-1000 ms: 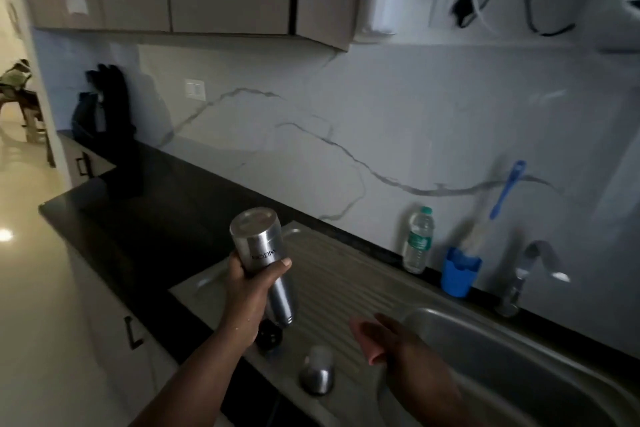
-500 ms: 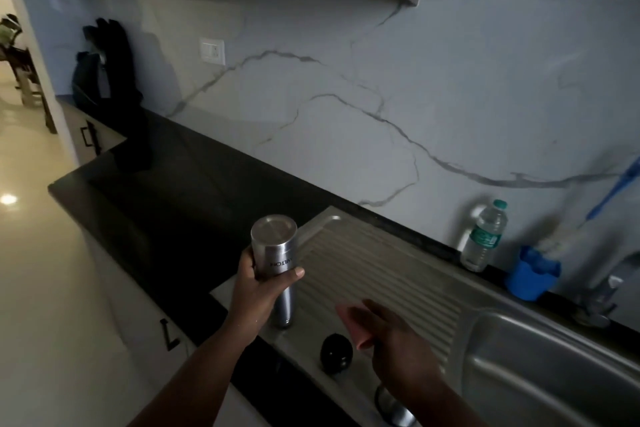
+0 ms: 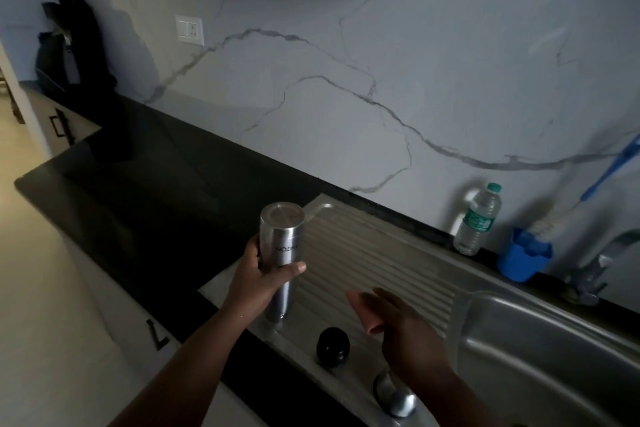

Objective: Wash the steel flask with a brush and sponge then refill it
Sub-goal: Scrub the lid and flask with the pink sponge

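Steel flask point(image 3: 282, 253) is held inverted, base up and mouth down, its mouth end at or just above the ribbed drainboard point(image 3: 374, 253) at the near left corner of the sink unit; we cannot tell whether it touches. Our left hand point(image 3: 258, 279) wraps the mid-body, thumb across the front. We judge the shell rigid, smooth and, if wet, slippery; with no cap fitted it is probably empty and light. Grip the cylindrical mid-section with a full wrap rather than fingertips, and keep clear of the polished base.

Our right hand point(image 3: 401, 326) hovers at 3 o'clock from the flask, fingers extended, grasping nothing. A black cap point(image 3: 333, 347) lies at 5 o'clock on the drainboard, with a steel lid cup point(image 3: 396, 399) beyond it. At 2 o'clock stand a plastic water bottle point(image 3: 478, 220), a blue holder point(image 3: 523, 260) with a blue bottle brush point(image 3: 613, 170), and the tap point(image 3: 602, 263). The basin point(image 3: 554, 350) lies at 4 o'clock.
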`<state>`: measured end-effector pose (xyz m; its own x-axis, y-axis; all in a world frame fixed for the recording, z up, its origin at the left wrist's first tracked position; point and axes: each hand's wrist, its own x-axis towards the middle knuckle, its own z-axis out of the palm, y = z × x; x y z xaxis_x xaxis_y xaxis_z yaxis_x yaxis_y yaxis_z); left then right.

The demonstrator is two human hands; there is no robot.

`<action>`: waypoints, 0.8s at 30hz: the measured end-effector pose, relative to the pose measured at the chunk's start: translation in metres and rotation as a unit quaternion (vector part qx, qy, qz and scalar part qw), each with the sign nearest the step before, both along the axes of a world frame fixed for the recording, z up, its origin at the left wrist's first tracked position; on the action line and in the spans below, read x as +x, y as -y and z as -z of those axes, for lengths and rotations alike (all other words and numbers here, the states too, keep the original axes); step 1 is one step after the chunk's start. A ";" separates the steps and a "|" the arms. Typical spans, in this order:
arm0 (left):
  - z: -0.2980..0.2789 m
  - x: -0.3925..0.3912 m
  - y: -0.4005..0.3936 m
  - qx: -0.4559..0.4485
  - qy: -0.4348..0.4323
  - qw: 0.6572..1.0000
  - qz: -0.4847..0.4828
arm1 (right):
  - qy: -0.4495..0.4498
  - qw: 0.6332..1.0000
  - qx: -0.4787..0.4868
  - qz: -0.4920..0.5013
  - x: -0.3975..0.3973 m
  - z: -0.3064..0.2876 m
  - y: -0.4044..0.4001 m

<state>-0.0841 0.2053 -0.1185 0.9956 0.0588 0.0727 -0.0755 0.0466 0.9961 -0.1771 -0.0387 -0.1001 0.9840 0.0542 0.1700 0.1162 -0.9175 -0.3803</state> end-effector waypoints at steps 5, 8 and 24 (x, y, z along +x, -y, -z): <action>-0.013 -0.013 0.016 0.050 0.117 0.979 -0.161 | -0.026 0.999 0.000 0.025 -0.010 -0.002 0.028; -0.040 -0.028 0.045 0.192 0.358 0.885 -0.225 | -0.018 0.999 -0.011 0.045 -0.021 -0.007 0.050; -0.016 -0.150 0.436 0.495 0.379 0.734 0.268 | 0.012 0.954 0.064 0.291 -0.205 -0.042 0.351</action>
